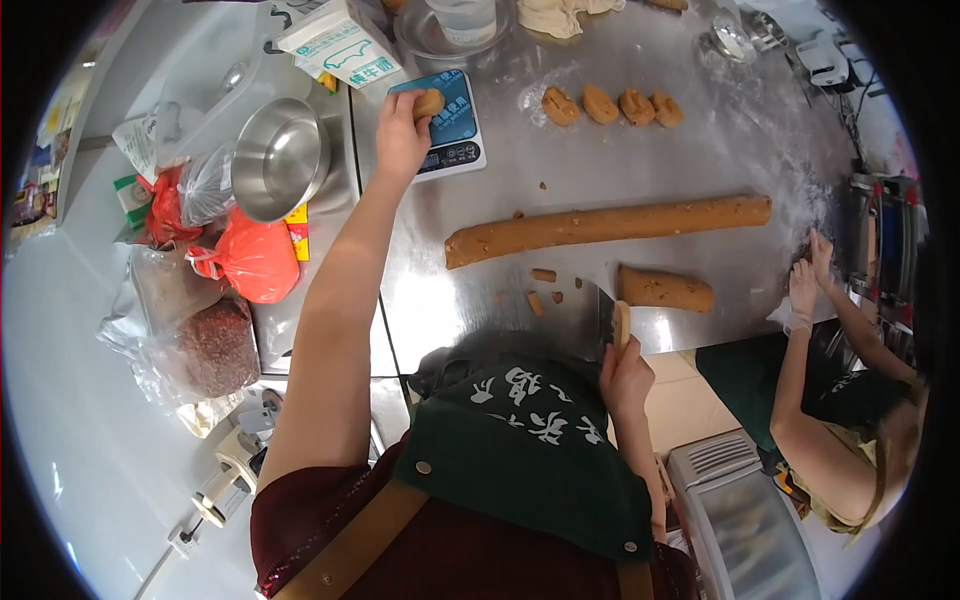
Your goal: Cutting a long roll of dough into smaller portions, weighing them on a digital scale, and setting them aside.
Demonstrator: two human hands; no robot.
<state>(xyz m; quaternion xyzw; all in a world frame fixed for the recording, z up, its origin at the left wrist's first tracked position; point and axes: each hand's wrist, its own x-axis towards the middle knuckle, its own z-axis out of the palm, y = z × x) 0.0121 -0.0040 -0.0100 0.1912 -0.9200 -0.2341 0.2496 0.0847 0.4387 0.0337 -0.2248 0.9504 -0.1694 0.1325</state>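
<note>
My left hand (403, 135) grips a small piece of brown dough (429, 103) over the blue-topped digital kitchen scale (459, 124); whether the dough rests on it I cannot tell. In my right hand (628, 375) is a dough scraper (621, 324) with a pale handle, its blade toward the steel table (510, 165). A long dough log with nut-like bits (607, 229) lies across the table, and a shorter dough log (666, 289) lies near the scraper. Small dough scraps (544, 275) are scattered left of the blade. Several cut dough pieces (600, 104) sit in a row farther back.
A steel bowl (280, 160), a red plastic bag (255, 259) and clear bags stand at the left. A carton (341, 45) and a basin holding a clear container (465, 22) are behind the scale. At the right a co-worker's gloved hand (802, 289) works at the table near flour (802, 195).
</note>
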